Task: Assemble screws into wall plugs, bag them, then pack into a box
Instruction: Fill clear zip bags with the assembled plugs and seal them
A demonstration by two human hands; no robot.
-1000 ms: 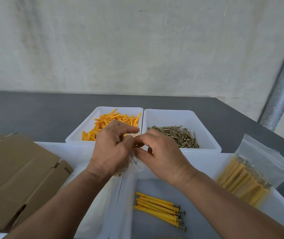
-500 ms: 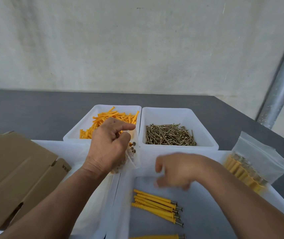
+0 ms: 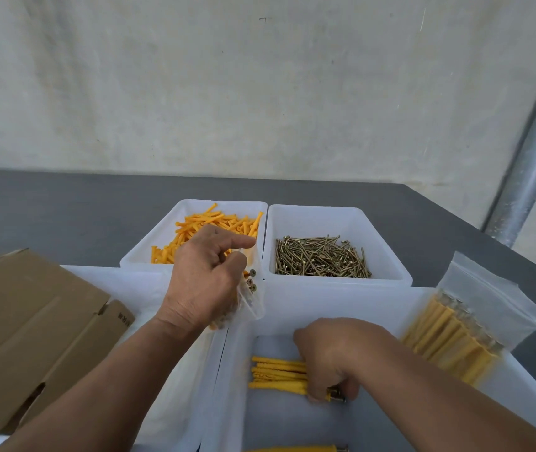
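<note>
My left hand (image 3: 206,282) grips a clear plastic bag (image 3: 251,298) with plugged screws in it, held above the near bins; screw heads show at its mouth. My right hand (image 3: 328,357) reaches down into the near white bin (image 3: 357,308) and closes its fingers around a small bundle of yellow plugs with screws (image 3: 276,373). A bin of loose orange wall plugs (image 3: 195,230) and a bin of loose screws (image 3: 318,259) stand side by side behind.
A filled zip bag (image 3: 462,324) leans on the near bin's right rim. A brown cardboard box (image 3: 32,327) lies at the left. Another assembled plug (image 3: 292,448) lies at the bottom edge. A metal pole (image 3: 530,158) rises at the right, beyond the grey table.
My right hand left the bag, dropped into the near bin and closed on the bundle of assembled plugs. My left hand stayed up, holding the bag.
</note>
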